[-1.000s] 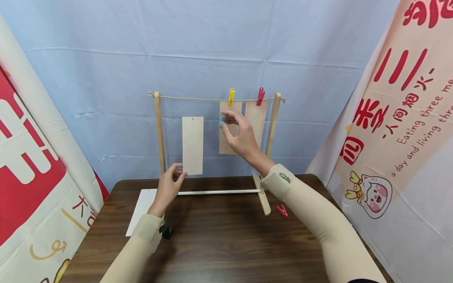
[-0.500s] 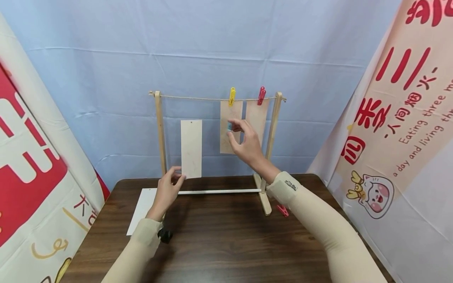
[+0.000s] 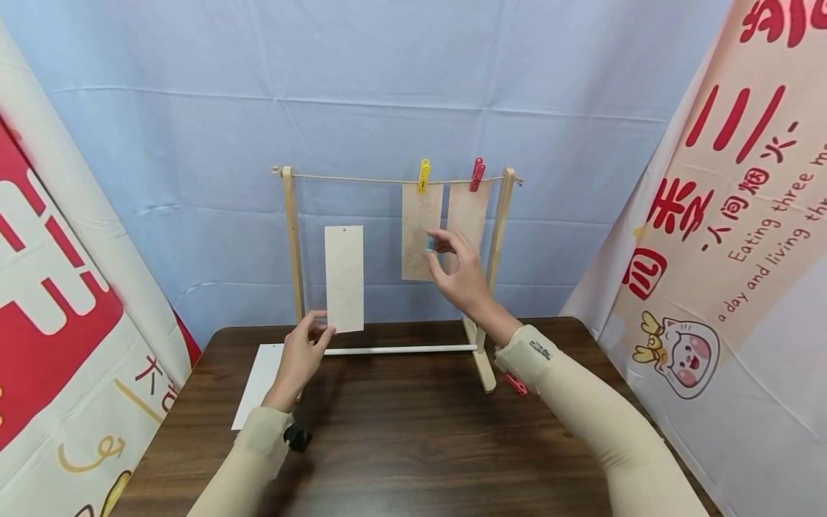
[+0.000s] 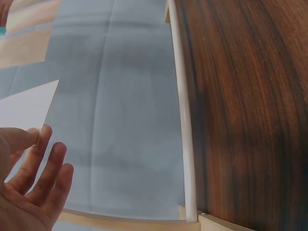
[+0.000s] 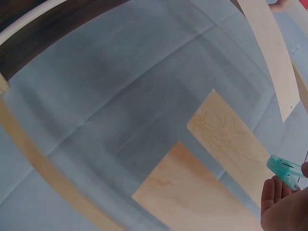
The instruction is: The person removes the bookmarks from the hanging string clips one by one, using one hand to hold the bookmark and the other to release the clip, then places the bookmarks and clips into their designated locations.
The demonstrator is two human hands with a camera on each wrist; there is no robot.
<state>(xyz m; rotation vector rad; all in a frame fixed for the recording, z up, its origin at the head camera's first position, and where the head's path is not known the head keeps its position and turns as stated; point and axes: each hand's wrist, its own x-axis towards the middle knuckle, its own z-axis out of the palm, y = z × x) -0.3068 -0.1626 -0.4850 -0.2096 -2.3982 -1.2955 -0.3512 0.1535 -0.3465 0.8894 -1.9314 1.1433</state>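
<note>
My left hand (image 3: pixel 302 357) pinches the lower left edge of a pale rectangular card (image 3: pixel 345 278) between thumb and fingers. The card stands upright in the air below the string, a small hole near its top edge. In the left wrist view the thumb lies over the card's corner (image 4: pixel 33 108). My right hand (image 3: pixel 463 275) pinches a light blue-green clothespin (image 5: pixel 285 169) in front of the hanging cards. A yellow clothespin (image 3: pixel 423 177) and a red clothespin (image 3: pixel 477 175) clip two tan cards, the left one (image 3: pixel 416 222) and the right one (image 3: pixel 466 212), to the string (image 3: pixel 362 179).
A wooden frame with a left post (image 3: pixel 292 237) and a right foot (image 3: pixel 479 366) carries the string. A white rod (image 3: pixel 400 350) joins its base. A white card (image 3: pixel 257 380) lies at the table's left, and a pink clothespin (image 3: pixel 516 384) lies beside the right foot.
My left hand has lowered the card slightly and shifted it left. My right hand has moved right and down with the blue-green clothespin. The hanging cards stay in place.
</note>
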